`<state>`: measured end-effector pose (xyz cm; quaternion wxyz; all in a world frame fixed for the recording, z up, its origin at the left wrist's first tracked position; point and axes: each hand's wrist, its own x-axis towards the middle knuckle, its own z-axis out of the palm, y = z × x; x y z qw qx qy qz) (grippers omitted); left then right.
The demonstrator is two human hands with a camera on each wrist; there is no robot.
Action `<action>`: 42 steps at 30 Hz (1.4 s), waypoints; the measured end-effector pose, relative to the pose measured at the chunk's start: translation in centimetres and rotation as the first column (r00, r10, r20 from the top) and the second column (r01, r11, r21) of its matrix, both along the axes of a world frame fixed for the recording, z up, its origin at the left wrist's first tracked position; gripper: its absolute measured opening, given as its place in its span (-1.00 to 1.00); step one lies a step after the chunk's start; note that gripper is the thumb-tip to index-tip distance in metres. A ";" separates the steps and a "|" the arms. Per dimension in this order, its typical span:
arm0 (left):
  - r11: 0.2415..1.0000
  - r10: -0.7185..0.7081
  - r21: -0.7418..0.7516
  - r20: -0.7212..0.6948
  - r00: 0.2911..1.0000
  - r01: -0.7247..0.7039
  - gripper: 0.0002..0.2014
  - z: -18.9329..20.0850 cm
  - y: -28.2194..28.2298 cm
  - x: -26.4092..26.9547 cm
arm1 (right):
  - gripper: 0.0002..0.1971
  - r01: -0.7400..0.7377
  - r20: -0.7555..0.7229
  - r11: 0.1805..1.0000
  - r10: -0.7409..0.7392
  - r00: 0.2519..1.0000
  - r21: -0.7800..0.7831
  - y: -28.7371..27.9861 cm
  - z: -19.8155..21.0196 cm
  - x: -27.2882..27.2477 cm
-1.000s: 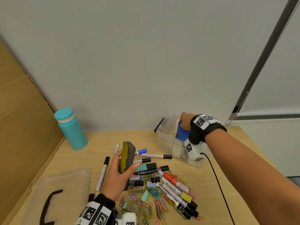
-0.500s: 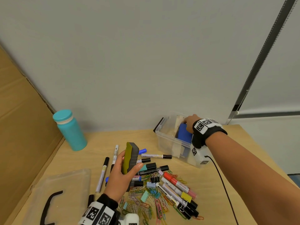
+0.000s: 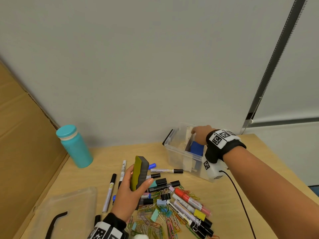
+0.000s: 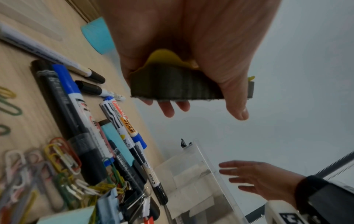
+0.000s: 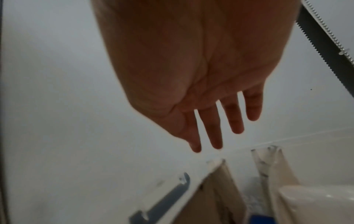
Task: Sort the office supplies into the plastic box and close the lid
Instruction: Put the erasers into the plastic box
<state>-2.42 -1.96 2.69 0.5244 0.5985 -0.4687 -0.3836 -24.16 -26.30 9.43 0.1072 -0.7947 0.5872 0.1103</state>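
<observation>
Head view, lower centre: left hand (image 3: 128, 195) wrapped around yellow-and-grey eraser (image 3: 139, 171), held upright above the tabletop (image 3: 241, 195). Below and right of it, heap of paper clips (image 3: 155, 225), binder clips (image 3: 165, 195) and markers (image 3: 189, 206). Left wrist view, readable on two pens: "White Board" (image 4: 127, 122) and "PILOT" (image 4: 152, 178). Lower left, clear lid (image 3: 69, 209) lying flat. Farther up, right of centre, plastic box (image 3: 179, 152) with a blue block (image 3: 196, 148) inside; right hand (image 3: 200, 133) over it, fingers (image 5: 214, 130) straight and spread, holding nothing. Left, near the wall, teal bottle (image 3: 76, 147).
</observation>
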 end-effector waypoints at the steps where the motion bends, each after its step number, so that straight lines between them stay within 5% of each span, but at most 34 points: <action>1: 1.000 -0.003 -0.010 0.025 1.000 0.003 -0.48 0.4 -0.1 -0.2 | -0.59 0.051 0.128 0.998 -0.046 0.991 -0.037 1.1 0.8 0.1; 5: 0.998 0.010 -0.057 0.252 0.968 0.004 -0.41 1.8 -1.6 -1.5 | -0.70 -0.020 0.630 0.998 0.050 0.775 -0.054 5.7 2.8 -0.2; 9: 0.996 0.059 -0.090 0.615 0.786 -0.004 -0.24 3.2 -6.0 -4.4 | -0.59 -0.303 0.785 0.892 -0.087 0.613 0.336 9.2 3.8 0.3; 11: 0.991 0.078 -0.132 0.723 0.686 0.026 -0.23 4.4 -8.6 -5.9 | -0.66 -0.278 0.816 0.921 -0.069 0.574 0.274 9.1 3.8 -0.1; 14: 0.993 0.010 -0.082 0.793 0.609 0.090 -0.19 5.3 -12.5 -6.5 | -0.71 0.006 0.772 0.995 0.070 0.632 -0.095 7.3 4.6 -1.9; 18: 0.988 -0.126 0.155 0.861 0.493 -0.017 -0.37 3.0 -16.8 -5.2 | -0.81 0.238 0.625 0.887 0.071 0.778 -0.396 5.8 5.1 -3.3; 21: 0.960 -0.232 0.281 0.782 0.579 0.005 -0.39 0.9 -17.7 -4.9 | -0.78 0.119 0.390 0.938 0.019 0.921 -0.326 5.8 3.6 -2.4; 24: 0.964 -0.230 0.258 0.696 0.681 0.062 -0.40 0.0 -17.0 -5.1 | -0.72 0.005 0.218 0.955 0.063 0.974 -0.297 6.5 3.2 -2.4; 37: 0.974 -0.133 0.222 0.745 0.653 -0.055 -0.38 -1.2 -14.8 -5.7 | -0.52 -0.158 -0.130 0.984 0.147 0.981 -0.080 5.7 7.1 0.6; 42: 0.972 -0.121 0.222 0.755 0.644 -0.078 -0.38 -1.2 -14.6 -6.0 | -0.72 -0.137 -0.173 0.991 0.134 0.976 -0.006 2.6 4.6 2.4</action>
